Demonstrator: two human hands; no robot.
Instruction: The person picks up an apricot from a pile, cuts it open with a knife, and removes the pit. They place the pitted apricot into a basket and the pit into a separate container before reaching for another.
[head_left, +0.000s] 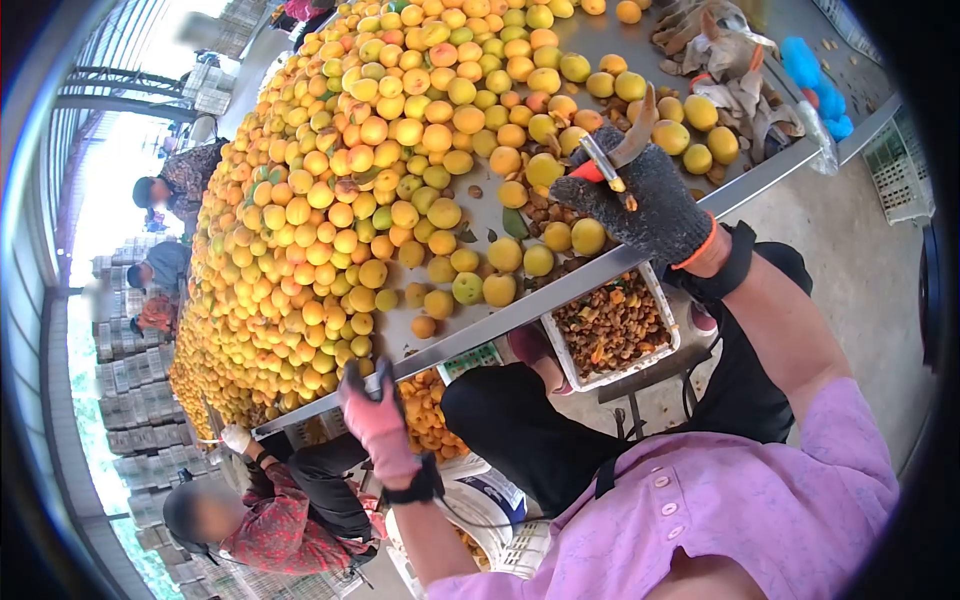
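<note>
Knife point(603, 165), red handle, clenched in your right hand point(650, 205) above loose apricots point(540, 255) by table rim point(560, 290). Best keep blade turned away, take 1 fruit at a time. Left hand point(380, 425) at rim, can't tell whether closed; pit tray point(615, 325) below

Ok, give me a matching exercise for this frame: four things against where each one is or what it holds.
1 right hand
2 left hand
3 white crate
4 apricots

a heaped on the metal table
b at the table's near edge
c holds a red-handled knife
d under the table's edge, full of brown scraps

Pairs: 1-c, 2-b, 3-d, 4-a
</note>
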